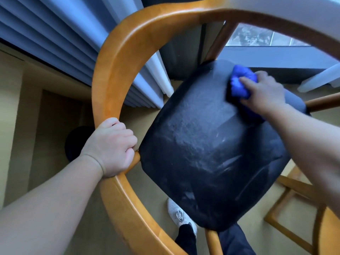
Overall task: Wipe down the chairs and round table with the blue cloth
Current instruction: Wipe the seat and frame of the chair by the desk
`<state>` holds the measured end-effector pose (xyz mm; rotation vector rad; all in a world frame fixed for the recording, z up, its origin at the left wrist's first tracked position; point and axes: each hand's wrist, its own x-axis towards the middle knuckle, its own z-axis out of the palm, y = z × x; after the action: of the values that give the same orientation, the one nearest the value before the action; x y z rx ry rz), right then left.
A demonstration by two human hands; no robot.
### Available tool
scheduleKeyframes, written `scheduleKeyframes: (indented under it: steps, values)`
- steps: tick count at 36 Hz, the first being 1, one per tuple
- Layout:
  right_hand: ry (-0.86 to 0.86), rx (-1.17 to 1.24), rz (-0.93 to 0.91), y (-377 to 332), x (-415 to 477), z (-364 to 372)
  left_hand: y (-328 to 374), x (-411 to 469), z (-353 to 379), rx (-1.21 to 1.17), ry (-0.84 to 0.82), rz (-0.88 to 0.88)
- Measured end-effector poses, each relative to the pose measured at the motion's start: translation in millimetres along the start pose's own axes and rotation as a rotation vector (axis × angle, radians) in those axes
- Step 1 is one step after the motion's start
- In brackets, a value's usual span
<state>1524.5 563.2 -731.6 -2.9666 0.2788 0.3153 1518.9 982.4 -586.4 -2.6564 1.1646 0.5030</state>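
I look straight down on a wooden chair with a curved orange-brown rail and a dark padded seat that shows pale streaks. My left hand is wrapped around the rail at the seat's left side. My right hand presses the bunched blue cloth onto the far right corner of the seat. The round table is not in view.
Pleated blue-grey blinds hang at the upper left, close behind the chair. A window sill and glass lie beyond the seat. Part of a second wooden chair frame stands at the lower right. My white shoe is on the tan floor below the seat.
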Motion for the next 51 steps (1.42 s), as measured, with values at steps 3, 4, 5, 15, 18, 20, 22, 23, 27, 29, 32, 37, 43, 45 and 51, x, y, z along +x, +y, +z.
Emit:
scheduleKeyframes:
  steps: [3,4,5,15,18,20,22,23,27,29,32,37,43,45,51]
  values:
    - [0.023,0.053,0.254,16.5,12.5,-6.0,1.0,0.7,-1.4,-0.001,0.007,0.009]
    - [0.020,0.078,0.308,15.8,15.0,-5.9,1.2,0.5,-1.3,0.002,0.012,0.007]
    - [0.016,0.099,0.340,14.1,16.3,-5.2,1.4,0.5,-1.3,0.002,0.015,0.007]
    - [-0.044,0.244,0.382,21.2,6.0,-4.8,1.5,-0.7,-1.4,-0.009,0.024,0.012]
    - [-0.019,0.327,0.407,14.8,0.6,0.5,1.1,-0.9,-0.8,-0.004,0.030,0.010]
    - [0.006,0.349,0.437,4.8,-5.9,3.4,0.8,-1.4,-0.2,-0.002,0.033,0.012]
    - [0.008,0.344,0.442,-7.9,-15.4,4.4,0.5,-1.4,-0.2,0.008,0.033,0.014]
    - [-0.006,0.325,0.425,-16.1,-21.2,4.5,0.5,-1.4,-0.4,0.010,0.033,0.016]
    - [-0.117,0.184,0.203,-65.7,-47.3,10.1,1.4,-1.1,-1.6,0.026,0.019,0.006]
    - [-0.169,0.154,0.124,-92.7,-62.8,14.9,1.4,-1.8,-1.0,0.020,0.024,0.002]
    - [-0.232,0.121,0.004,-121.5,-89.7,26.3,1.3,-2.1,-1.2,0.021,0.018,0.005]
    - [-0.267,0.051,-0.071,-141.9,-116.1,35.4,2.2,-0.9,-2.1,0.036,0.014,0.005]
    - [-0.289,0.243,-0.052,-127.4,-114.3,24.4,1.0,-2.3,-1.1,0.037,0.009,0.013]
    - [-0.269,0.479,-0.027,-120.7,-114.9,21.8,0.6,-1.5,-0.9,0.034,0.015,0.018]
    - [-0.222,0.929,0.131,-107.8,-111.0,6.1,-0.3,-0.9,-0.4,0.036,0.020,0.022]
